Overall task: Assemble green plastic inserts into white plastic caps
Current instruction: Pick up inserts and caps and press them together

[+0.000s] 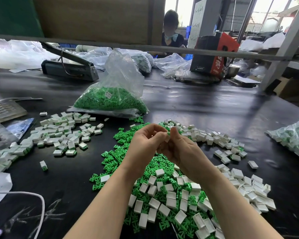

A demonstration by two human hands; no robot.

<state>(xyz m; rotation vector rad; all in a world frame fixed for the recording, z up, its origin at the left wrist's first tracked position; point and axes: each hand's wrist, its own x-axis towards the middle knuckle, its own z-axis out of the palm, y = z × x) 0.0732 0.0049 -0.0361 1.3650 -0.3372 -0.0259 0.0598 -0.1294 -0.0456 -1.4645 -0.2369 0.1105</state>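
My left hand (145,144) and my right hand (181,149) meet above the middle of the black table, fingers curled together. Between their fingertips sits a small piece (168,135) showing green on top and white below; both hands pinch it. Under my forearms lies a heap of loose green inserts (121,149) mixed with empty white caps (171,202). More white caps (214,137) spread to the right. To the left is a pile of caps with green inside (62,135).
A clear bag of green inserts (109,99) stands behind the hands. Another bag of parts (295,137) lies at the right edge. A heat sealer (69,68), a red and black box (212,56) and a seated person (171,30) are at the back.
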